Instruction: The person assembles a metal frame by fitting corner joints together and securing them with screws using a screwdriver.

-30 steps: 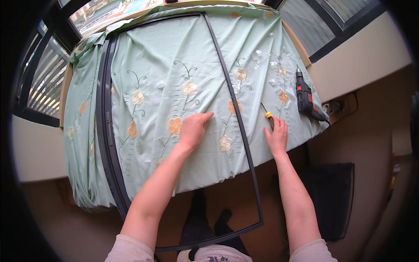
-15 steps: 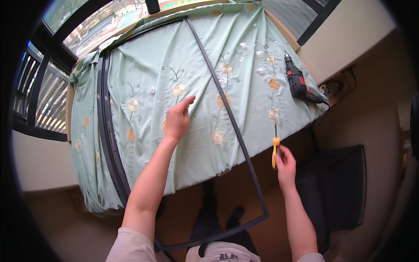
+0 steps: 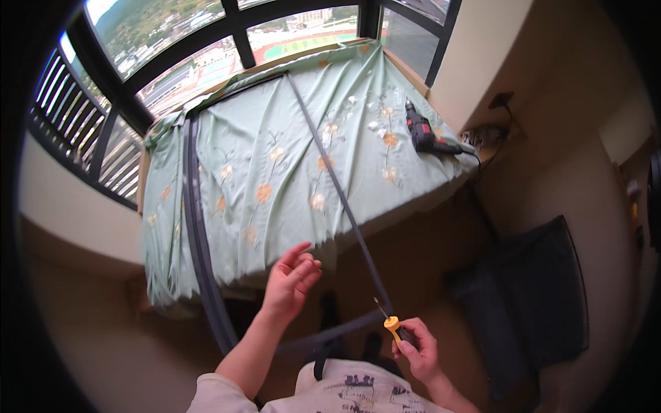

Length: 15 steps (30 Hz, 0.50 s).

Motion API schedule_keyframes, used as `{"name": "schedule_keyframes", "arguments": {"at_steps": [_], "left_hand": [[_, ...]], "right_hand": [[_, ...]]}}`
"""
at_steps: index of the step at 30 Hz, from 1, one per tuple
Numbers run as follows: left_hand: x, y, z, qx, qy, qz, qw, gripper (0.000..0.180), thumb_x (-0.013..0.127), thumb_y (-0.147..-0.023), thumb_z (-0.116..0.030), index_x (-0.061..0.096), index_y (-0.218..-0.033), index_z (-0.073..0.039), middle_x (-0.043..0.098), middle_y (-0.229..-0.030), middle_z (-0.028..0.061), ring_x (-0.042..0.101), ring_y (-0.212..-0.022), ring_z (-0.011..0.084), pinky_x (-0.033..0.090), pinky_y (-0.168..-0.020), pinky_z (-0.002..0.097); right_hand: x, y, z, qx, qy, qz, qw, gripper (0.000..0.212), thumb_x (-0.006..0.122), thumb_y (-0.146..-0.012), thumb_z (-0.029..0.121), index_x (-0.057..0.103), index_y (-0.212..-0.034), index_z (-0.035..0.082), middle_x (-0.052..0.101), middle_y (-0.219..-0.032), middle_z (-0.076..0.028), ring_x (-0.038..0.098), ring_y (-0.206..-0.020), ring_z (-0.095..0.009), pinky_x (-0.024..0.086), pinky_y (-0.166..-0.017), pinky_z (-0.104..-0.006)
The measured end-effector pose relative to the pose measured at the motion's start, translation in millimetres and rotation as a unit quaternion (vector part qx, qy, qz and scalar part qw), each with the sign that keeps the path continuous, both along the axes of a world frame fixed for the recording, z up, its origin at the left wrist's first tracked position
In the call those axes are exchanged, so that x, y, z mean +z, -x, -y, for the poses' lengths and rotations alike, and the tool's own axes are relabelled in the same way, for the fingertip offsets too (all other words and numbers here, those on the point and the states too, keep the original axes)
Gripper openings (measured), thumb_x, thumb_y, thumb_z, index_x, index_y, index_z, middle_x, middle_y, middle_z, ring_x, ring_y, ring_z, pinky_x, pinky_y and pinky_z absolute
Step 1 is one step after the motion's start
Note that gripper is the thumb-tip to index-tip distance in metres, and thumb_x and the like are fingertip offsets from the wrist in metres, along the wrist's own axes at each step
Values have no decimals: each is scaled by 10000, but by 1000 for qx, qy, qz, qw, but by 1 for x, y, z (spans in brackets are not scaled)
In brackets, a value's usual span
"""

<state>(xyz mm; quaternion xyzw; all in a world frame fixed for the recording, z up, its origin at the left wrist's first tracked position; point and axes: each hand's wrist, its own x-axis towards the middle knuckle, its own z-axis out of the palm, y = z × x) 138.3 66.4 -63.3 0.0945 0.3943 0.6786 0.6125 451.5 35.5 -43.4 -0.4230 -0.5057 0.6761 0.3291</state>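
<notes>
My right hand (image 3: 420, 349) is closed around the handle of a yellow and black screwdriver (image 3: 392, 323), its metal shaft pointing up and to the left. Just above the near side of a large dark frame (image 3: 337, 186), my left hand (image 3: 292, 283) is raised with nothing in it, fingers partly bent and apart. The frame lies on a pale green flowered cloth (image 3: 241, 206) and sticks out past the cloth's front edge toward my body. A thicker dark rail (image 3: 195, 227) forms its left side.
A black and red power drill (image 3: 421, 132) lies on the cloth at the right, its cord hanging off the edge. Small bits of clear plastic (image 3: 376, 127) are scattered near it. Windows line the far side. A dark folded panel (image 3: 527, 303) leans at the lower right.
Both hands have drawn back toward my body. The screwdriver has swung from upright to leaning left, nearer the frame's corner. My view has tilted up, showing more window.
</notes>
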Motion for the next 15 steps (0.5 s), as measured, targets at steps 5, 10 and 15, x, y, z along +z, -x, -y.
{"name": "schedule_keyframes", "arguments": {"at_steps": [5, 10, 15], "left_hand": [[57, -125, 107, -21, -86, 236, 968, 484, 662, -918, -56, 494, -1370, -92, 684, -1039, -4, 671, -1032, 199, 558, -873, 353], [102, -208, 177, -48, -105, 315, 942, 482, 685, -902, -42, 517, -1352, -78, 691, -1014, 6, 660, -1054, 190, 532, -889, 319], [121, -253, 213, -57, -102, 302, 946, 469, 694, -896, -41, 535, -1335, -89, 697, -991, -15, 644, -1063, 167, 524, -864, 299]], "right_hand": [[68, -52, 40, 34, -313, 74, 946, 364, 654, -749, 97, 661, -1089, -33, 610, -987, -149, 614, -845, -246, 519, -743, -340], [95, -113, 88, 47, -400, 55, 914, 395, 674, -705, 100, 679, -1077, -31, 616, -957, -142, 618, -781, -234, 529, -662, -326], [108, -154, 123, 34, -447, 61, 892, 399, 684, -712, 120, 680, -1086, -18, 610, -953, -127, 615, -747, -221, 527, -616, -319]]}}
